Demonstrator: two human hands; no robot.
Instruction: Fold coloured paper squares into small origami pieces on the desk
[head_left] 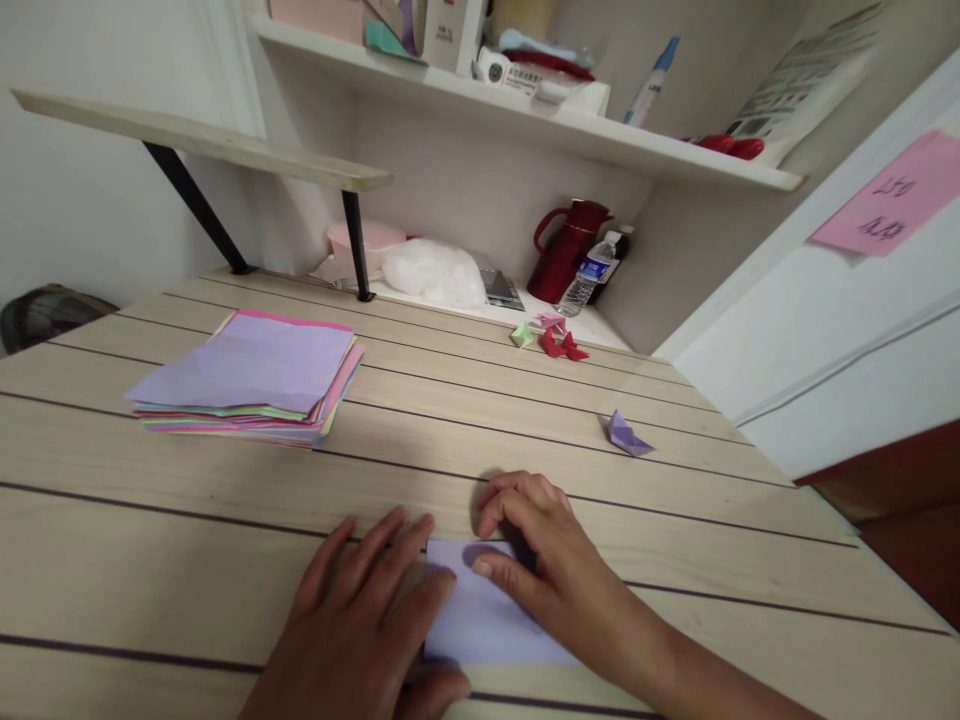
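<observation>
A lilac paper sheet [480,620] lies folded on the wooden table [187,510] near its front edge. My left hand [360,620] lies flat with its fingers stretched out, the thumb pressing the sheet's left edge. My right hand [540,560] rests on the sheet's far right part, fingers curled and pinching its top edge. A stack of coloured paper [255,375] with a lilac sheet on top lies at the left, well beyond my hands.
A small folded purple paper figure [627,435] sits to the right. Red, green and pink folded figures [551,338] lie farther back. Behind them stand a red jug [566,250] and a water bottle [589,275]. Shelves hang above the table's far edge.
</observation>
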